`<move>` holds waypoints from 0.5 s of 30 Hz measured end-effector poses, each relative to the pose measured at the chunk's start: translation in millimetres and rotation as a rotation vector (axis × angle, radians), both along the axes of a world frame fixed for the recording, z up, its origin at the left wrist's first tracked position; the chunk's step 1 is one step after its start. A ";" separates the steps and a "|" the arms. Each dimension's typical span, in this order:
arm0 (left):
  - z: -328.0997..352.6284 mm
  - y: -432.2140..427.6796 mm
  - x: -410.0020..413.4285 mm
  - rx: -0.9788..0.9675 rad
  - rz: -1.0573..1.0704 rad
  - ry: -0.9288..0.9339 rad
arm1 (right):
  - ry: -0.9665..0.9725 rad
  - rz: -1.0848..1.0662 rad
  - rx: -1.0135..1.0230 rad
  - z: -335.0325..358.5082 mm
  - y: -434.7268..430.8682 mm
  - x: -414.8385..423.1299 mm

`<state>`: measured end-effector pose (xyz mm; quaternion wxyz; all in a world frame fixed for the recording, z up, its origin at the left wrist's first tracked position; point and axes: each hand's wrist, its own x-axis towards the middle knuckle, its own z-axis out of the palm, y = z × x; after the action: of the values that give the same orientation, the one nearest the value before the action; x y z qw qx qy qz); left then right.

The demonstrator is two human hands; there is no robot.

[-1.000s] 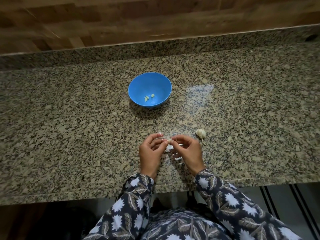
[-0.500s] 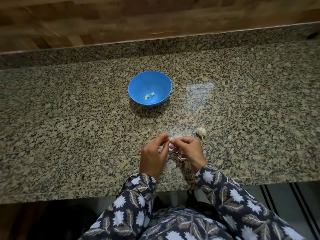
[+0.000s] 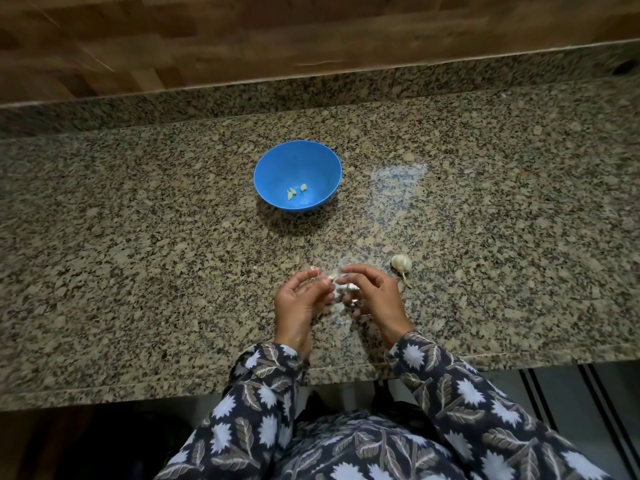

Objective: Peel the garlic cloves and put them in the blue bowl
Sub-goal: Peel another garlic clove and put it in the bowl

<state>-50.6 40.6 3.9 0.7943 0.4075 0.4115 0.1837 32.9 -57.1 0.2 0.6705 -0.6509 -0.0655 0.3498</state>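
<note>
A blue bowl (image 3: pixel 298 157) stands on the granite counter (image 3: pixel 138 271) and holds a few small peeled garlic pieces (image 3: pixel 295 191). Nearer me, my left hand (image 3: pixel 299 304) and my right hand (image 3: pixel 375 299) meet over the counter. Between their fingertips sits a small pale garlic clove (image 3: pixel 331 276): my left thumb and fingers pinch it, and my right fingertips pinch its other end. Bits of papery white skin (image 3: pixel 348 289) lie on the counter under my hands. A garlic bulb (image 3: pixel 401 263) with a short stem rests just right of my right hand.
The counter's front edge (image 3: pixel 346 370) runs just below my wrists. A raised granite ledge and a wood-patterned wall (image 3: pixel 311 36) close off the back. A bright reflection (image 3: pixel 398 178) lies right of the bowl. Striped flooring (image 3: pixel 571 393) shows at lower right.
My hands have stayed together at the same spot on the clove; the fingers shifted slightly and the right fingertips now reach further over it. Bowl and bulb are unmoved.
</note>
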 end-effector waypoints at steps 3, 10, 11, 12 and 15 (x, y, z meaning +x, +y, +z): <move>-0.5 -2.1 0.3 -0.042 -0.028 -0.012 | -0.109 0.031 -0.039 -3.0 1.6 0.5; -1.3 0.9 3.4 0.157 -0.177 0.072 | -0.112 0.022 -0.016 -5.9 -1.8 4.9; -0.7 2.4 4.2 0.215 -0.219 0.099 | -0.154 0.043 -0.011 -5.8 -1.7 5.3; -0.5 4.4 5.0 0.263 -0.258 0.123 | -0.188 0.061 -0.008 -6.2 -1.8 5.5; 1.7 10.0 6.5 0.288 -0.320 0.134 | -0.210 0.059 0.017 -9.1 -3.0 7.3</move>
<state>-44.2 50.6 5.6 0.7178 0.5881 0.3629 0.0850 40.2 -60.2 -8.9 0.6548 -0.6761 -0.1577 0.2987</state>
